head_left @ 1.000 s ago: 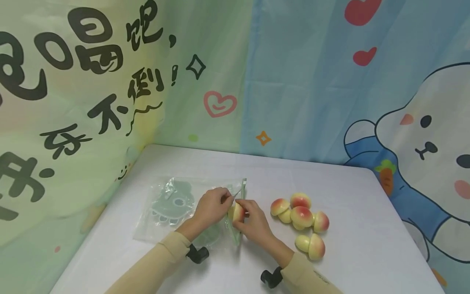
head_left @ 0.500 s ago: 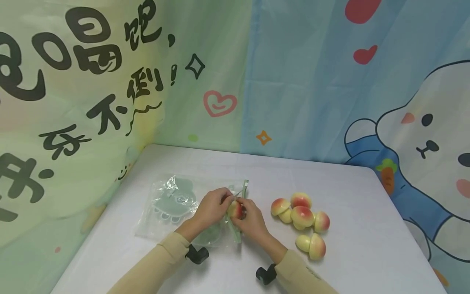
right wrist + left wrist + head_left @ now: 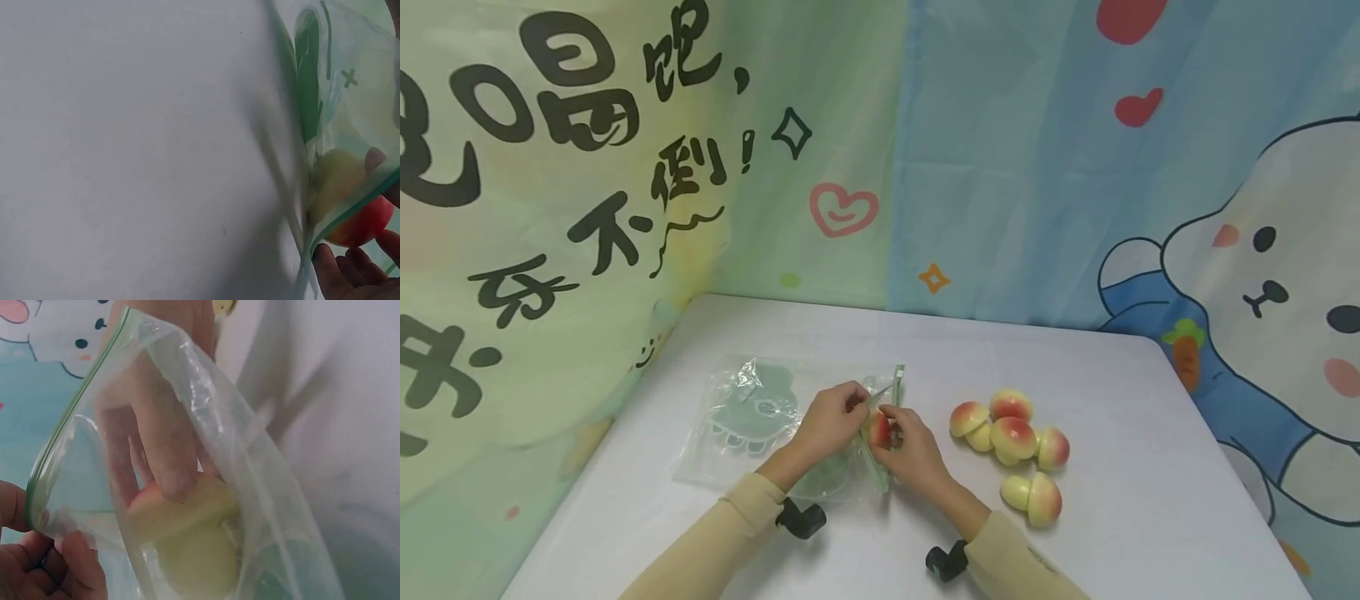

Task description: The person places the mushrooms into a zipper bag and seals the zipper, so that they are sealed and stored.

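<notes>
My left hand pinches the green zip edge of a clear plastic bag, holding its mouth apart. My right hand reaches into that mouth and grips a toy mushroom with a red-tinged cap and a pale yellow stem. In the left wrist view, bag film covers the right fingers and the mushroom, stem pointing down into the bag. The right wrist view shows the red side of the cap beside the green zip strip. The rest of the bag lies flat to the left, printed with a pale green cartoon animal.
Several more toy mushrooms lie clustered to the right of the hands. One mushroom lies on its side just nearer. All are on a white-covered table, with a printed curtain behind it.
My right hand has shifted slightly left, and the toy mushroom has turned and gone from the bag's edge into its mouth. My left hand keeps its hold on the bag.
</notes>
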A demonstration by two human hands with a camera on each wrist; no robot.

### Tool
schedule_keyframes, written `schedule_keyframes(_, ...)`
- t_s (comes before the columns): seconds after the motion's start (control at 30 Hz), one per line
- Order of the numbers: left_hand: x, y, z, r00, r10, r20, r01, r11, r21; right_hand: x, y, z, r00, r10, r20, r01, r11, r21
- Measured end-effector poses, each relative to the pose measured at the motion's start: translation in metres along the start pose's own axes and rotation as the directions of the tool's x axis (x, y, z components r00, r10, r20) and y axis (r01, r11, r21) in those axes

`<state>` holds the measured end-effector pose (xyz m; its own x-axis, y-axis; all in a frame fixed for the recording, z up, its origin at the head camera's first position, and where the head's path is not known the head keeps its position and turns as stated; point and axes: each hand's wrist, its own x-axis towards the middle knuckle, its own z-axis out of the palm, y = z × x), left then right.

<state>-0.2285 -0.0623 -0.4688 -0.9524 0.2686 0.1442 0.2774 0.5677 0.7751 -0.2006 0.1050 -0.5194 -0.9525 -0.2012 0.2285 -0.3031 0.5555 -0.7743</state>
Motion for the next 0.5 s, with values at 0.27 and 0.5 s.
schedule_keyframes(0.27,0.0,-0.001,0.004,0.997,-0.073,-0.018,0.071,0.994,-0.083,-0.018,0.003,-0.026,0.995,0.093,-0.02,-0.091,0.992,0.086)
schedule_keyframes(0.5,0.001,-0.002,0.008,0.995,-0.096,-0.028,0.091,0.988,-0.124,-0.02,0.009,-0.067,0.988,0.107,-0.107,-0.109,0.994,-0.016)
